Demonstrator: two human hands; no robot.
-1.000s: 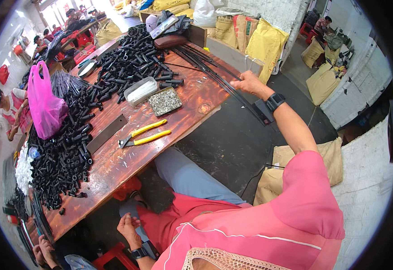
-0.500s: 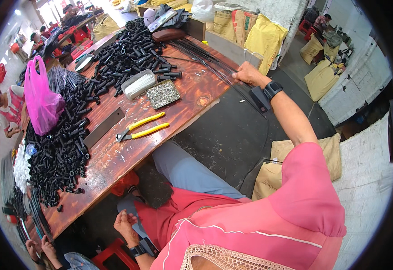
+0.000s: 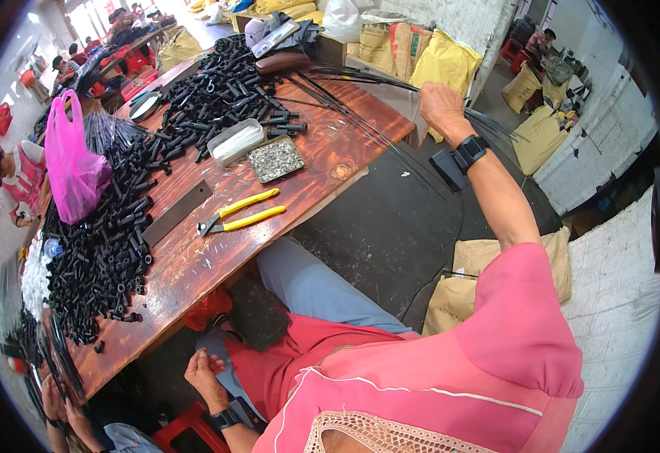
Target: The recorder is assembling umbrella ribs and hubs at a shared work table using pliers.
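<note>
My right hand [image 3: 443,107] is closed around a bundle of thin black rods [image 3: 379,77], raised beyond the table's right corner. The bundle's far ends point back over the table; its other ends fan out past my wrist. Other thin black rods [image 3: 364,124] lie below it, overhanging the table edge. My left hand [image 3: 205,371] is low by my thigh, fingers curled in, with nothing visible in it. Yellow-handled cutting pliers [image 3: 243,211] lie on the wooden table [image 3: 300,192], by a tin of small metal pieces [image 3: 276,158] and a clear box of thin white strips [image 3: 237,142].
Heaps of black plastic parts [image 3: 100,275] cover the table's left and far sides. A pink plastic bag [image 3: 73,170] and a flat metal bar [image 3: 179,214] are there too. At lower left, another person's hands [image 3: 66,411] are near long dark rods. Woven sacks [image 3: 451,60] stand behind.
My right hand has moved up and slightly right, lifting a bundle of rods away from those left on the table. My left hand has shifted slightly.
</note>
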